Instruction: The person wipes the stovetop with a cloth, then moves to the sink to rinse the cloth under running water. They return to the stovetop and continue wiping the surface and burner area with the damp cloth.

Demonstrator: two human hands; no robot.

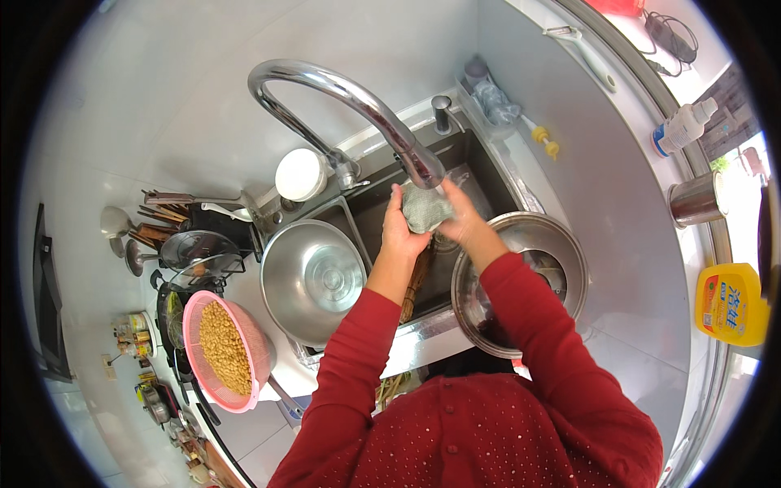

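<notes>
A wet grey-green cloth [424, 209] is bunched between my two hands, just under the spout of the chrome faucet [421, 165]. My left hand [403, 226] grips its left side, with the thumb up. On the other side my right hand [462, 213] presses against it; its fingertips are partly behind the spout and a little blurred. Below them lies the dark sink basin [390, 244], where a bundle brush of thin brown sticks [416, 283] rests partly under my left forearm.
A large steel bowl [314, 280] stands left of the basin, and a steel pot [576, 274] sits at its right edge. Farther left is a pink colander [262, 360] of yellow beans [223, 348]. A white bowl [301, 175] and a soap dispenser [442, 114] stand behind the sink.
</notes>
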